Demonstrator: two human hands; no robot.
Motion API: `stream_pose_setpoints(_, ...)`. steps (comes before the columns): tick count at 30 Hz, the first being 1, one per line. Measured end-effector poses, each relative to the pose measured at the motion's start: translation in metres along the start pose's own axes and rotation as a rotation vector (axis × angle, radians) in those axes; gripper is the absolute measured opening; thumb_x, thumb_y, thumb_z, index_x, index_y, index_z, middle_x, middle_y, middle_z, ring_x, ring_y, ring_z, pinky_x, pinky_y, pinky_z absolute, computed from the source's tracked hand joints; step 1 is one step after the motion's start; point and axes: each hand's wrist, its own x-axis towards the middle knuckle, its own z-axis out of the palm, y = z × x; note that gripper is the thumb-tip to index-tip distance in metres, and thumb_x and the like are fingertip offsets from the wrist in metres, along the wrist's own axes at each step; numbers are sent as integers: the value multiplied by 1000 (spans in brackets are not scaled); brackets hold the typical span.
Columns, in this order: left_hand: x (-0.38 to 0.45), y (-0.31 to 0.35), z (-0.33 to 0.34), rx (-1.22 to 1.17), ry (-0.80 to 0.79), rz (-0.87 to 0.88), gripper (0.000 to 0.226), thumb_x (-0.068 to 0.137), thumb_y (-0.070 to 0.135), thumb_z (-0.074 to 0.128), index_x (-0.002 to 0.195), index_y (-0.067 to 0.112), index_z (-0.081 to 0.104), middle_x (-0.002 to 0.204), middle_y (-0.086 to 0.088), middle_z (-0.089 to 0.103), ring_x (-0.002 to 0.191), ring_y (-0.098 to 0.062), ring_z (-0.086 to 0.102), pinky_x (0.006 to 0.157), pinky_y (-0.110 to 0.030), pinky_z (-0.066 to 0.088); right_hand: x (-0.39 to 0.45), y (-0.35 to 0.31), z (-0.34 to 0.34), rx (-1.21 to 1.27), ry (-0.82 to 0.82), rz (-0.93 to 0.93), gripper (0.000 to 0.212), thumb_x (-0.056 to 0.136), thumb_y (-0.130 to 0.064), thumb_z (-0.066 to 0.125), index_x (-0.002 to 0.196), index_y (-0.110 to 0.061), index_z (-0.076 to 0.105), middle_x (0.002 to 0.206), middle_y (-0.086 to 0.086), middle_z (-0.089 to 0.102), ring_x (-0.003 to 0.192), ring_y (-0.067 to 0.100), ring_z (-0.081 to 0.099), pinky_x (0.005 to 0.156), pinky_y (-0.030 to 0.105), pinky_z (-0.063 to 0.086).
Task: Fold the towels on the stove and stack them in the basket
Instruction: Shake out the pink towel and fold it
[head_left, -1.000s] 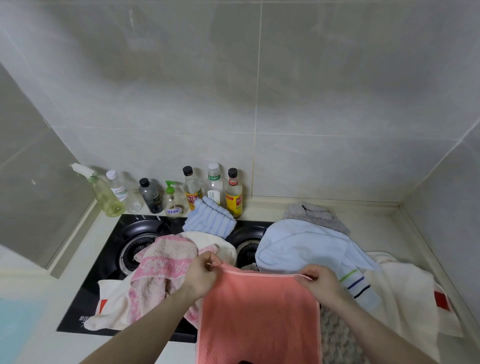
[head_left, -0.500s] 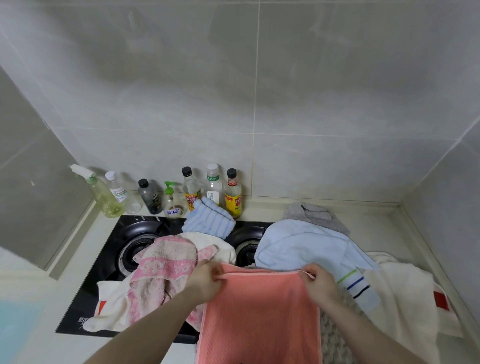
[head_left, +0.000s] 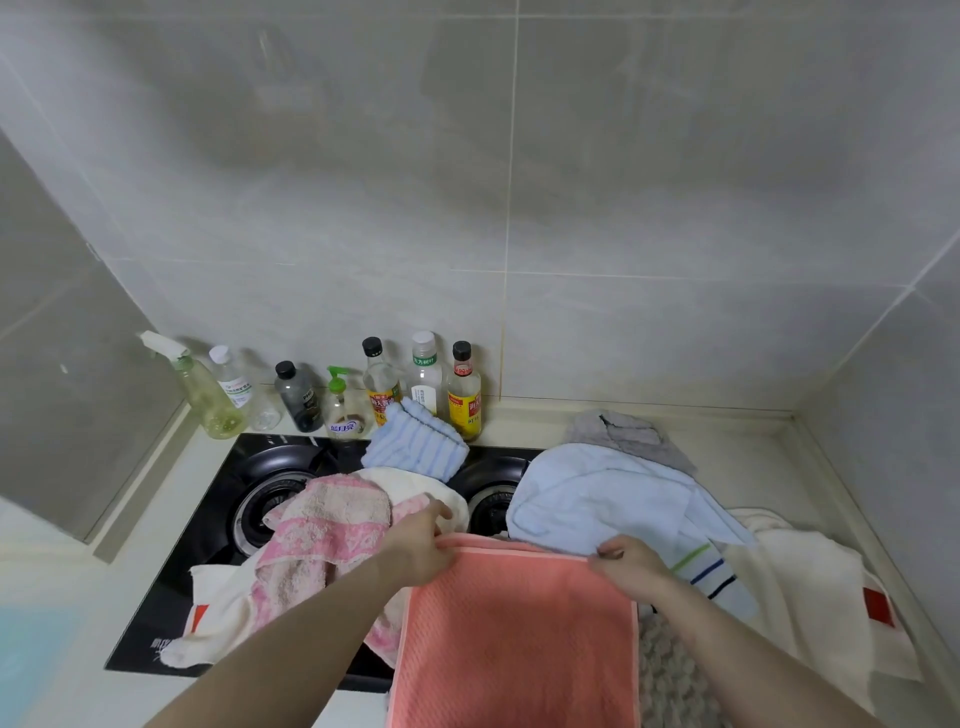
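My left hand pinches coral towel at top left corner, right hand pinches top right. Towel hangs over stove front edge, pink towel left of it.

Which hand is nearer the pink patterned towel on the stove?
Left. The left hand pinches the salmon towel's left corner right beside the pink patterned towel; the right hand holds the opposite corner, across the salmon towel from it.
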Motion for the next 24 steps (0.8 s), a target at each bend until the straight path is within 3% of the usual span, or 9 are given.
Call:
stream_pose_setpoints(2,-3,4,-3,184,12,41,10,89,33,57,97,37,61,91,13,65,88,-12,64,68,-24,48,-3,-1,-7,-36,-14,-43,37,88,-36,73,122,-19,70,120,-6,67,113,12,62,98,22,47)
stream_pose_setpoints(4,-8,5,-4,268,62,73,12,88,29,55,80,35,61,86,13,62,85,-13,61,67,-25,41,-8,-1,-11,-58,1,-95,21,89,-34,73,106,-22,77,108,-9,72,101,9,67,94,25,52)
stream_pose_setpoints(6,-11,4,-5,304,117,109,14,87,29,54,77,35,62,89,12,59,86,-14,57,73,-28,40,-16,-2,-14,-58,28,-148,9,90,-32,73,89,-25,78,93,-10,74,89,7,68,88,29,56)
stream_pose_setpoints(9,-17,1,-10,336,137,154,17,86,31,50,88,33,67,102,8,61,97,-19,59,84,-33,45,-28,-7,-18,-90,69,-208,15,93,-31,70,79,-26,72,85,-10,72,81,7,66,74,23,51)
stream_pose_setpoints(13,-27,2,-15,393,197,199,32,95,24,43,120,20,63,117,0,59,110,-25,53,93,-39,44,-43,-16,-24,-90,123,-253,12,94,-31,68,88,-22,66,90,-8,69,82,5,63,66,17,46)
stream_pose_setpoints(19,-43,9,-31,373,337,287,23,95,22,42,106,17,62,102,-1,59,100,-23,49,83,-38,44,-65,-32,-38,-47,216,-369,9,92,-25,72,96,-27,63,95,-9,67,85,3,61,66,15,43)
stream_pose_setpoints(24,-50,12,-36,351,399,324,24,90,11,49,110,17,62,107,-1,60,102,-23,48,89,-36,45,-72,-31,-46,-99,221,-417,27,95,-20,67,116,-36,66,103,-10,65,90,2,59,80,18,42)
